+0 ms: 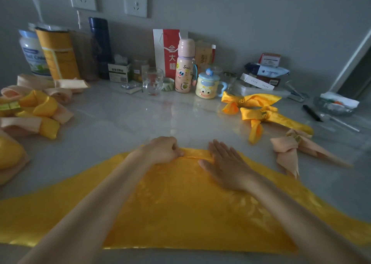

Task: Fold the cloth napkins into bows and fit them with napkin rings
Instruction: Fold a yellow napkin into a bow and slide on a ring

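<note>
A yellow satin napkin (180, 207) lies spread in a triangle on the marble counter (124, 119), its far tip folded back into a narrow band. My left hand (162, 150) pinches that folded tip with curled fingers. My right hand (224, 163) lies flat on the fold just to the right, fingers straight. Two finished yellow bows (259, 111) with gold rings lie at the right, with a peach bow (291, 147) in front of them.
A pile of folded peach and yellow napkins (38, 111) fills the left side. Bottles, a glass (152, 81), a pink flask (185, 67), a cartoon mug (207, 87), boxes and a black pen (312, 113) line the back wall and right edge.
</note>
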The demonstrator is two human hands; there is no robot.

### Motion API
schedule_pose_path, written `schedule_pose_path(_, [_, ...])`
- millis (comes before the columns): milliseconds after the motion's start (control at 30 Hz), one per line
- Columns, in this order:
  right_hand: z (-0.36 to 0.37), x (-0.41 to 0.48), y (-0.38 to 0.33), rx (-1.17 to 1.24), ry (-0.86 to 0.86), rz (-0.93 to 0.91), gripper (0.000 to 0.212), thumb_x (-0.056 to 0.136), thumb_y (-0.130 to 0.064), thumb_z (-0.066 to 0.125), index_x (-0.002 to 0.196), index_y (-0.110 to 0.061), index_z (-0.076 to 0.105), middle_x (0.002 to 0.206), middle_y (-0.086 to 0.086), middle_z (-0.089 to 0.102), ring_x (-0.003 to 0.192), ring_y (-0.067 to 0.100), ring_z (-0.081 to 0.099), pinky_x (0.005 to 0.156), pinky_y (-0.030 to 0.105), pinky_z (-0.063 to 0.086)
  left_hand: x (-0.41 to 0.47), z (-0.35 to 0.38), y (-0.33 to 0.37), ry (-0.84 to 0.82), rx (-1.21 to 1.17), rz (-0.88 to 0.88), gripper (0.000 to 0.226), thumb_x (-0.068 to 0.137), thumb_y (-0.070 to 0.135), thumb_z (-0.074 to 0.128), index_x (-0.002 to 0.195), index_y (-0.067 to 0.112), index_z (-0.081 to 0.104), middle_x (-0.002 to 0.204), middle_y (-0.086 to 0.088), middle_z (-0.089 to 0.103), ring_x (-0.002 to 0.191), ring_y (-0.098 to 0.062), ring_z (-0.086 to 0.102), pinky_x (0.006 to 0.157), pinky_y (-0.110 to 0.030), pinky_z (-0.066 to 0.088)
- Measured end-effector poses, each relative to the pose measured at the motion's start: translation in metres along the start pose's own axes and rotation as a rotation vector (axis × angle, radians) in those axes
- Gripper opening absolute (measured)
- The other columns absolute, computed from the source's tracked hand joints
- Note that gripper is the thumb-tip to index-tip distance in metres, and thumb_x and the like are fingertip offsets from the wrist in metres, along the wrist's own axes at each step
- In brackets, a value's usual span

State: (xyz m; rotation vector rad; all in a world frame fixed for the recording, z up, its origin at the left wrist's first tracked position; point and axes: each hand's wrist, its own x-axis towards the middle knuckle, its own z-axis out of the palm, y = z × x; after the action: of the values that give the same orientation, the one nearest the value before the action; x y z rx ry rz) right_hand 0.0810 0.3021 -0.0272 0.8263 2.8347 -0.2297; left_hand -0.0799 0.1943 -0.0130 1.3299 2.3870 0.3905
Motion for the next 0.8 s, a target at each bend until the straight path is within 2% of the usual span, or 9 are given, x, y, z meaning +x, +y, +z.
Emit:
schedule_pose_path(67, [0.0,-0.004,0.016,0.024,0.01,0.055,0.067,0.098,-0.052,0.014,0.151,-0.016,-0.003,0.158,0.0,-0.01,0.146,0.014,-0.009,0.117,0.032,-0.006,-0.005,0.003,0.002,0.045,-0.051,-0.012,0.025,0.094,0.038,0.052,0.102,0.016,0.044,0.111,-0.007,0.056,0.099,-0.022,0.051,0.076,-0.03,0.036])
schedule_pose_path(133, [-0.002,0.0,0.019,0.006,0.072,0.056,0.058,0.1,-0.045,0.019,0.149,-0.014,0.017,0.158,0.0,0.011,0.146,0.017,0.007,0.117,0.036,0.006,-0.01,0.004,0.002,0.057,-0.074,-0.015,0.034,0.095,0.037,0.051,0.118,0.014,0.041,0.118,-0.008,0.053,0.107,-0.025,0.05,0.079,-0.03,0.036])
schedule_pose_path(200, [-0.008,0.008,0.012,0.006,0.226,0.02,0.042,0.1,-0.036,0.034,0.131,-0.013,0.049,0.141,0.003,0.045,0.134,0.023,0.034,0.108,0.035,0.025,-0.013,0.005,0.002,0.065,-0.066,-0.006,0.04,0.096,0.033,0.05,0.13,0.014,0.039,0.127,-0.01,0.05,0.117,-0.027,0.047,0.087,-0.03,0.037])
schedule_pose_path(267, [-0.012,0.012,0.002,0.165,0.329,-0.03,0.029,0.094,-0.025,0.051,0.117,-0.013,0.062,0.124,0.005,0.059,0.12,0.023,0.05,0.1,0.031,0.036,-0.015,0.006,0.001,0.098,-0.035,0.011,0.037,0.096,0.032,0.05,0.129,0.017,0.044,0.13,-0.011,0.049,0.12,-0.027,0.045,0.096,-0.033,0.038])
schedule_pose_path(333, [-0.011,0.012,-0.001,0.324,0.362,-0.033,0.026,0.089,-0.019,0.059,0.113,-0.013,0.067,0.118,0.005,0.063,0.112,0.021,0.057,0.096,0.028,0.04,-0.017,0.005,0.002,0.138,0.019,0.011,0.035,0.095,0.036,0.051,0.125,0.018,0.048,0.128,-0.01,0.048,0.121,-0.028,0.042,0.099,-0.035,0.035])
schedule_pose_path(433, [-0.009,0.01,0.005,0.374,0.435,-0.029,0.02,0.084,-0.02,0.066,0.104,-0.017,0.071,0.105,0.002,0.062,0.104,0.02,0.059,0.095,0.032,0.043,-0.019,0.002,0.006,0.204,0.151,0.028,0.035,0.093,0.042,0.05,0.121,0.022,0.051,0.126,-0.006,0.041,0.123,-0.027,0.034,0.103,-0.035,0.026])
schedule_pose_path(533, [-0.012,0.005,0.006,0.442,0.418,-0.056,0.02,0.08,-0.014,0.068,0.1,-0.016,0.07,0.095,-0.004,0.058,0.099,0.02,0.058,0.093,0.035,0.044,-0.02,-0.001,0.007,0.28,0.151,0.066,0.028,0.094,0.039,0.051,0.115,0.021,0.051,0.121,-0.003,0.046,0.121,-0.024,0.035,0.102,-0.035,0.023])
schedule_pose_path(667, [-0.01,0.001,0.0,0.298,0.557,-0.099,0.015,0.076,-0.007,0.064,0.089,-0.015,0.068,0.089,-0.001,0.062,0.092,0.022,0.056,0.087,0.039,0.044,-0.024,0.0,0.008,0.351,0.105,0.114,0.018,0.093,0.028,0.052,0.108,0.018,0.052,0.112,-0.001,0.054,0.113,-0.022,0.044,0.099,-0.035,0.028])
schedule_pose_path(800, [-0.007,-0.002,-0.005,0.212,0.548,-0.119,0.018,0.076,-0.003,0.059,0.083,-0.019,0.054,0.085,-0.005,0.05,0.086,0.017,0.048,0.076,0.024,0.034,-0.028,-0.002,0.014,0.316,0.176,0.132,0.019,0.088,0.016,0.052,0.107,0.018,0.053,0.11,-0.002,0.051,0.109,-0.022,0.045,0.092,-0.033,0.034])
